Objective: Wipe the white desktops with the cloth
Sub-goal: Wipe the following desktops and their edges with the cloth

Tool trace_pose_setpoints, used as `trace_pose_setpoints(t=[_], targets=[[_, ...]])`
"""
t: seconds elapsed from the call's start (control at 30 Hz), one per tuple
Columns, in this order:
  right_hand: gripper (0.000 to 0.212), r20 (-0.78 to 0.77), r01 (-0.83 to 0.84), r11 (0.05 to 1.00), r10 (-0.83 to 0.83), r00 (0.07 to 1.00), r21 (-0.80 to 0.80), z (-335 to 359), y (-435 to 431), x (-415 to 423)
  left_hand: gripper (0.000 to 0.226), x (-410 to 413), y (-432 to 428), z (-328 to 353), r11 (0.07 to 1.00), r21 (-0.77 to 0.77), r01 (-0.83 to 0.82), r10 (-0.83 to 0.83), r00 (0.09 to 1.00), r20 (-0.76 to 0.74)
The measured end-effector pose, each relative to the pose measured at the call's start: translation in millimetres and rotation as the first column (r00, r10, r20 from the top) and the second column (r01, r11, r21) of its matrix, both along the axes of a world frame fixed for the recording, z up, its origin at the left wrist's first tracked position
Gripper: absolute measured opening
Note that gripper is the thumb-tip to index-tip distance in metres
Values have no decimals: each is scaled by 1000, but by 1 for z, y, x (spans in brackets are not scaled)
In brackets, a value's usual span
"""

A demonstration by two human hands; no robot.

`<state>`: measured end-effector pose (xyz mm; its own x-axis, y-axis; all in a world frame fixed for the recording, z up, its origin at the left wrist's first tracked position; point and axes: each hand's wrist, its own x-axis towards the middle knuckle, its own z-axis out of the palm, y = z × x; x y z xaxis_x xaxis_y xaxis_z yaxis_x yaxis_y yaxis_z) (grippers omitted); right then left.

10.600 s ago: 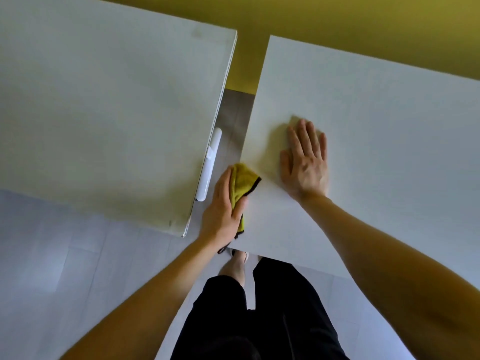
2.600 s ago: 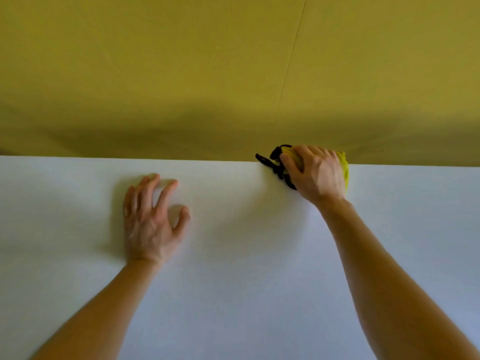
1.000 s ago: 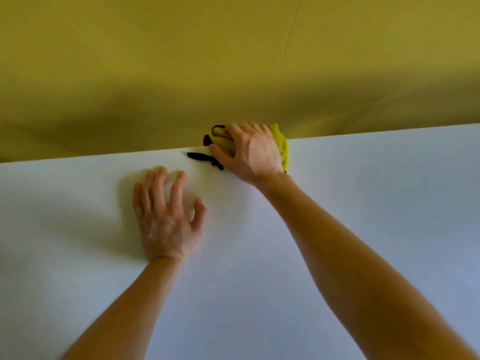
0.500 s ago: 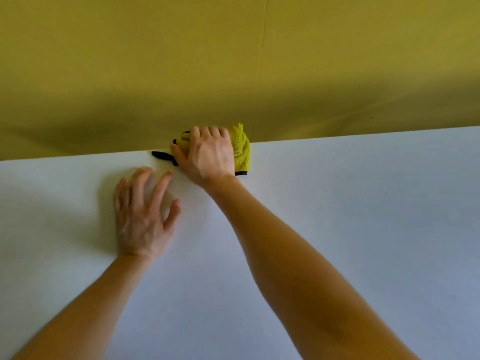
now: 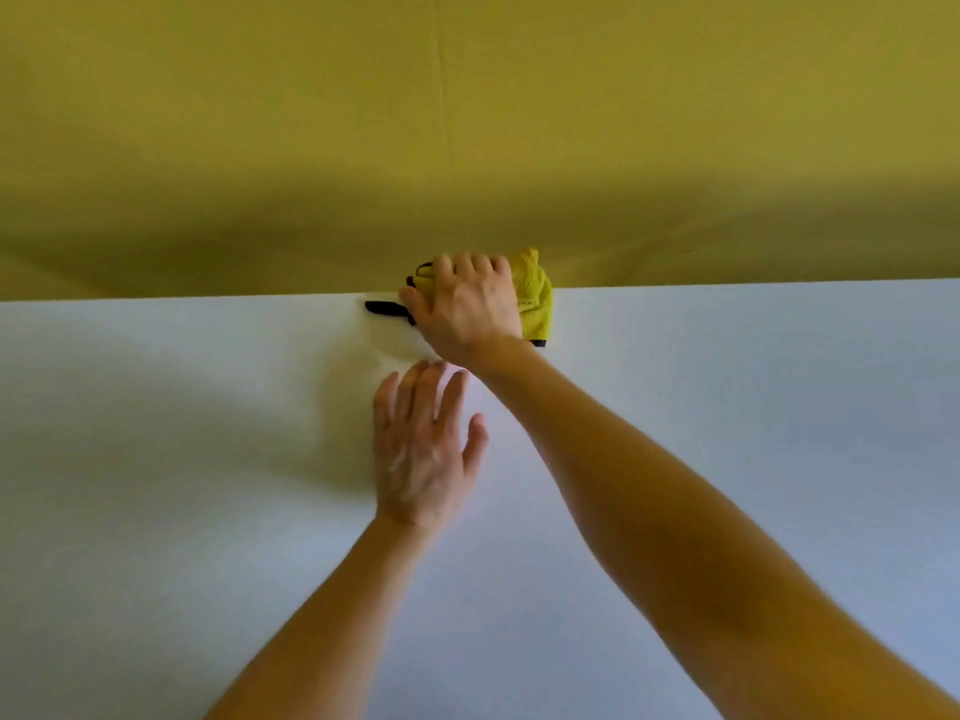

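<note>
Head view, looking down over flat white matte worktop (image 5: 727,459), far edge running straight across frame against plain mustard-yellow wall (image 5: 467,122) with thin vertical seam

Right hand (image 5: 470,309) at far edge of worktop, palm down on bunched yellow microfibre cloth with black trim (image 5: 535,298), fingers (image 5: 467,265) close together and curled over cloth's far side, pressing it onto surface right where worktop meets wall. Yellow bulk of cloth sticking out to right of hand, slightly above worktop edge line; black trim strip (image 5: 382,307) trailing out left of hand, lying flat on worktop; small bit of black trim also visible under wrist side at right. Most of cloth hidden under palm

Left hand (image 5: 423,449) flat on worktop, palm down, just near side of right hand, empty, fingers (image 5: 415,392) extended and loosely together, thumb a little apart to right. Left fingertips close to right wrist; touching or not, cannot tell, slight blur there

Both forearms bare, right one coming in from lower right, left one from bottom centre. Soft shadow on worktop to left of left hand, darker shadow band along wall above worktop edge. Brighter patch on worktop between black trim strip and left fingertips
</note>
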<state>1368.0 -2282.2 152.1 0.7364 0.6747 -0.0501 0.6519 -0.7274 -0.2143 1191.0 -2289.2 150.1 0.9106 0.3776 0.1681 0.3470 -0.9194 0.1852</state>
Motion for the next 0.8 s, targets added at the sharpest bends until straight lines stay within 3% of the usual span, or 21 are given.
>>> trace_pose_setpoints(t=[0.07, 0.13, 0.23, 0.33, 0.43, 0.57, 0.63, 0.73, 0.8], targets=[[57, -65, -141, 989, 143, 988, 40, 3, -19, 23, 43, 12, -23, -3, 999, -11, -53, 53, 999, -13], [57, -18, -162, 984, 163, 986, 68, 1, -69, 57, 46, 15, -31, -8, 995, -35, -90, 89, 996, -10], [58, 155, -22, 995, 7, 988, 98, -12, -175, 119, 45, 15, -32, -12, 994, -46, -95, 96, 995, 17], [59, 191, 230, 970, -241, 952, 75, -14, -232, 137, 44, 21, -35, -13, 993, -41, -114, 116, 993, 31], [52, 180, 317, 948, -319, 931, 41, -14, -181, 109, 44, 20, -35, -15, 993, -43, -112, 113, 994, 16], [49, 41, 55, 991, -60, 997, 119, -18, -47, 35, 47, 20, -31, -16, 992, -21, -128, 128, 992, -8], [49, -19, -22, 985, 25, 999, 172, -16, -19, 17, 46, 20, -34, -13, 991, -4, -134, 134, 991, -11], [62, 1, -70, 981, 71, 997, 181, -18, -61, 47, 46, 20, -33, -10, 991, -19, -131, 131, 991, -4], [62, 67, 5, 982, -18, 998, 188, -22, -127, 85, 47, 18, -33, -10, 990, -31, -134, 134, 991, 2]])
